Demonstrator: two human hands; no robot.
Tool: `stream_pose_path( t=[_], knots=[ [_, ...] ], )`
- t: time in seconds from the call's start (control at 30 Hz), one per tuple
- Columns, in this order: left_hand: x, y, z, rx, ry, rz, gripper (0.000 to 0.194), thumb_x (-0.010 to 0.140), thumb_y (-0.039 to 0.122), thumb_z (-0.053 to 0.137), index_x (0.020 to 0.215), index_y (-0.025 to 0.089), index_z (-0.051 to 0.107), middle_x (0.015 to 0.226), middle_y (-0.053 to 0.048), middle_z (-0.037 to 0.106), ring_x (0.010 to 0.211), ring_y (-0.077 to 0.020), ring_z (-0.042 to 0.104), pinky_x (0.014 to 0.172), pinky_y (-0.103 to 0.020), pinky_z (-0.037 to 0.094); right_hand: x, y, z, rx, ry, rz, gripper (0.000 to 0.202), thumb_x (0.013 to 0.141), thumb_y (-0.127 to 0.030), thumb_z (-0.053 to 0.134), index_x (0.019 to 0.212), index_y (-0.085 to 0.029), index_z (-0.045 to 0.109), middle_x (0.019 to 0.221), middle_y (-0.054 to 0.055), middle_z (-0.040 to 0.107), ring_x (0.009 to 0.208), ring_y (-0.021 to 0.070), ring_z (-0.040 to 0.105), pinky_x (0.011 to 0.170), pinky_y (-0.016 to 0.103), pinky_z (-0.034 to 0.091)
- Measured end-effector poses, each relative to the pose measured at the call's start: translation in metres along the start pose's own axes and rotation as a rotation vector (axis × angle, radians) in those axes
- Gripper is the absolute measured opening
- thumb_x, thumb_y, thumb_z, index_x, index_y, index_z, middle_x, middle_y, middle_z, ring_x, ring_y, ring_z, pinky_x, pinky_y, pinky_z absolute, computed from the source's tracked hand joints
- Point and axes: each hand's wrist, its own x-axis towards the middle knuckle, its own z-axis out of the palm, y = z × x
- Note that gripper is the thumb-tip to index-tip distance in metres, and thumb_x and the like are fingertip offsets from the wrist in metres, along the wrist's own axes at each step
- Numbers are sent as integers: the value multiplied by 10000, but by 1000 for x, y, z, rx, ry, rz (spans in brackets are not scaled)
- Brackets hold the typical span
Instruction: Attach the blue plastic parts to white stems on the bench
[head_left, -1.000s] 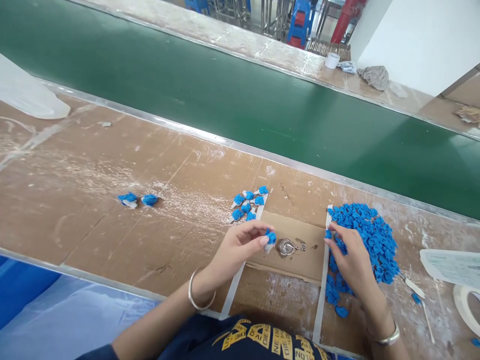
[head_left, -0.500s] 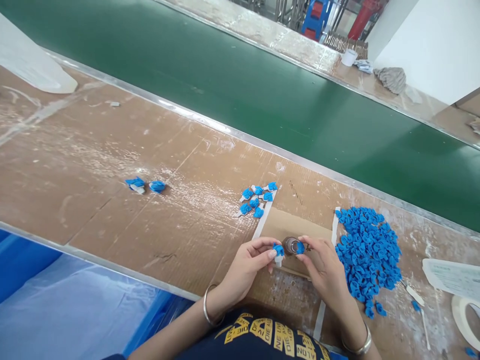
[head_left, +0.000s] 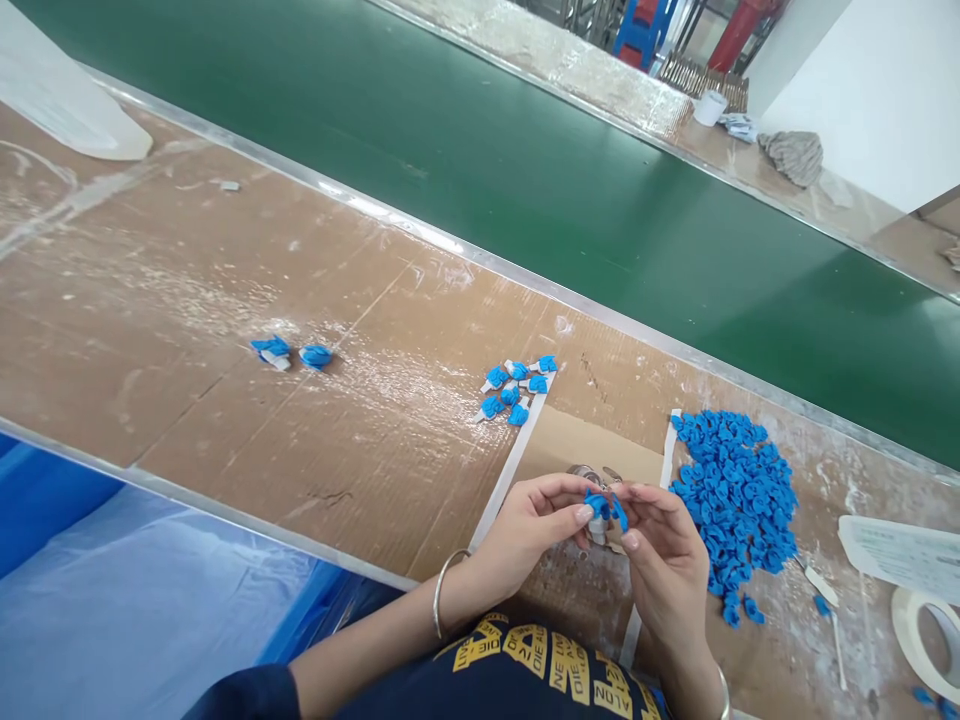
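Note:
My left hand [head_left: 525,535] pinches a small blue piece with a white base [head_left: 597,506] between thumb and fingers. Close against it, my right hand [head_left: 671,550] grips a small curled blue piece [head_left: 619,514] at its fingertips. Both pieces are side by side; whether they touch is hard to tell. Just behind the fingers, a small round jar [head_left: 583,471] shows in part on the cardboard sheet [head_left: 600,440]. To the right of my right hand lies a big pile of curled blue pieces [head_left: 739,500]. Several blue-and-white pieces [head_left: 510,396] lie to the upper left.
Two more blue-and-white pieces [head_left: 316,357] lie farther left on the brown tabletop [head_left: 187,300]. A green conveyor belt [head_left: 487,190] runs along the back. At right are a tape roll [head_left: 919,640], a white plastic sheet [head_left: 896,555] and a thin white-tipped tool [head_left: 821,585].
My right hand has drawn its blue piece away from the jar and up beside the piece in my left hand. My left hand has shifted right, partly covering the jar.

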Motion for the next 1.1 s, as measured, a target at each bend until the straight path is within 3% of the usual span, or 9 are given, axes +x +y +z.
stream_pose_path(
  t=[0.23,0.37,0.47,0.73,0.8,0.9,0.93,1.03,1.1],
  knots=[
    [-2,-1,0,-18,-7,2,321,706,397,903,930,190,805,822,-51,748,611,-113,606,572,-212,502,2,-2,4,12,2,-26,223,975,-271,705,1193,-294,665,1105,49,710,1029,207,689,862,316,610],
    [-1,-1,-1,-4,28,4,311,703,397,906,917,194,806,807,-42,747,602,-109,616,578,-207,509,3,-5,1,-332,-49,-222,216,976,-167,659,1143,-298,702,1128,54,699,1032,240,654,860,403,579],
    [-2,1,-2,11,32,5,311,689,393,915,898,190,804,821,-48,755,642,-119,630,607,-209,519,-2,-3,-2,-592,-96,-404,350,975,-93,617,1266,-283,662,1179,70,689,1047,253,614,856,429,558],
    [-15,-3,-10,112,132,-20,353,700,462,889,875,173,786,733,-27,736,600,-112,616,604,-206,505,-15,4,-3,-697,-296,-387,424,1077,-302,443,1498,-255,444,1364,98,595,1228,281,540,923,457,560],
    [-18,1,-18,176,154,-3,355,704,462,877,890,174,781,725,-32,735,606,-131,626,611,-227,515,-7,5,-19,-747,-249,-385,390,1078,-319,458,1465,-271,479,1334,86,618,1214,267,557,942,446,551],
    [-18,18,-40,363,327,174,300,731,409,849,912,186,764,768,-24,730,650,-143,626,647,-243,523,12,12,-61,-991,97,-301,257,1047,-282,528,1283,-233,616,1189,99,675,1051,249,645,891,411,563],
    [-16,26,-49,435,414,253,280,746,394,830,921,189,755,777,-17,720,655,-139,615,650,-241,517,18,16,-77,-1082,149,-261,232,1045,-302,513,1206,-203,648,1140,112,683,991,253,665,855,409,573],
    [-11,51,-72,557,628,409,290,780,410,768,960,189,717,716,12,655,589,-120,542,567,-221,464,34,26,-114,-1221,12,-192,317,1043,-351,427,1054,-172,689,1062,117,697,904,263,688,789,408,591],
    [-6,66,-81,537,695,423,345,766,448,755,973,180,689,682,25,606,553,-112,497,483,-202,396,40,31,-124,-1246,-68,-183,351,1027,-338,395,997,-166,699,1038,118,700,910,279,690,797,421,589]
  ],
)
